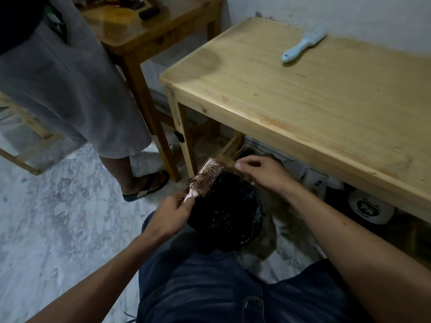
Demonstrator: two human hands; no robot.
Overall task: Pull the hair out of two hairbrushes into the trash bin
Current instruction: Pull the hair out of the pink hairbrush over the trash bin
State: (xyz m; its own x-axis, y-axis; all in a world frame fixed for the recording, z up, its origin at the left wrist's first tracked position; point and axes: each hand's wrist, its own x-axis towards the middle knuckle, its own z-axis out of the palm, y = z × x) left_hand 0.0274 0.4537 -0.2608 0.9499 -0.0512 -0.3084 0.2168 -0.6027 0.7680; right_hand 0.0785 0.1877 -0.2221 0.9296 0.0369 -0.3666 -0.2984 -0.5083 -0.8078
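Note:
A pink hairbrush (208,177) with strands of hair caught in its bristles is held by its handle in my left hand (173,214), tilted over the left rim of the black-lined trash bin (245,220). Some hair lies inside the bin. My right hand (261,171) hovers over the bin's far rim, fingers curled and pinched together; whether hair is between them is too dark to tell. A second, light blue brush (303,44) lies on the pale wooden table (291,94) near the wall, far from both hands.
A person in grey shorts and a sandal (147,185) stands at the left beside a darker wooden table (149,31). Shoes and a white cap (370,207) sit under the pale table. My knees in dark jeans frame the bin.

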